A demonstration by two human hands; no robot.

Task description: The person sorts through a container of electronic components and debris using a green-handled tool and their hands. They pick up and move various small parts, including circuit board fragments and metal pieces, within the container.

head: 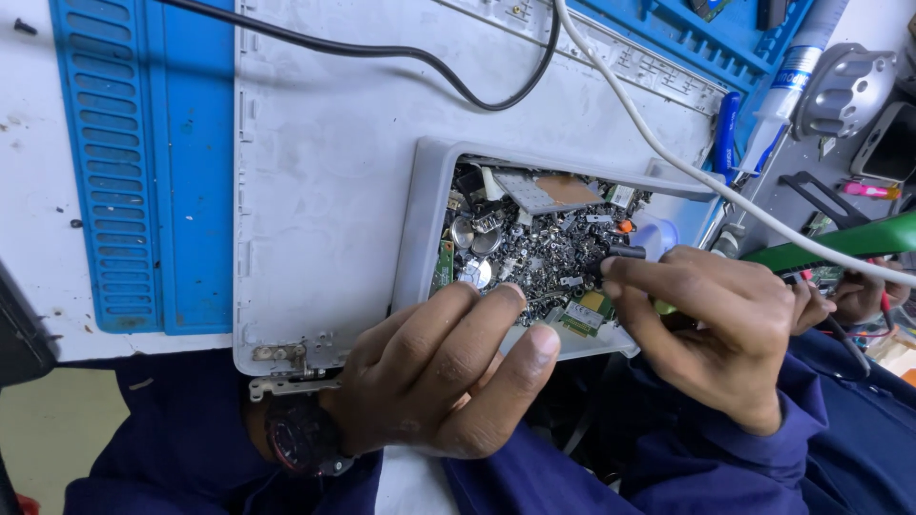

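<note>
Where both hands [572, 334] meet, grey tray [420, 219] heaped with scrap parts [544, 248]

Work surface: white bench [38, 219], scuffed and marked. A blue ribbed mat [143, 172] lies flat on it. On the mat rests a grey laptop lid [324, 162], dusty, hinge at its near corner. A second blue mat [687, 38] lies toward the far right, with a white tube [792, 81] just beside it.
</note>
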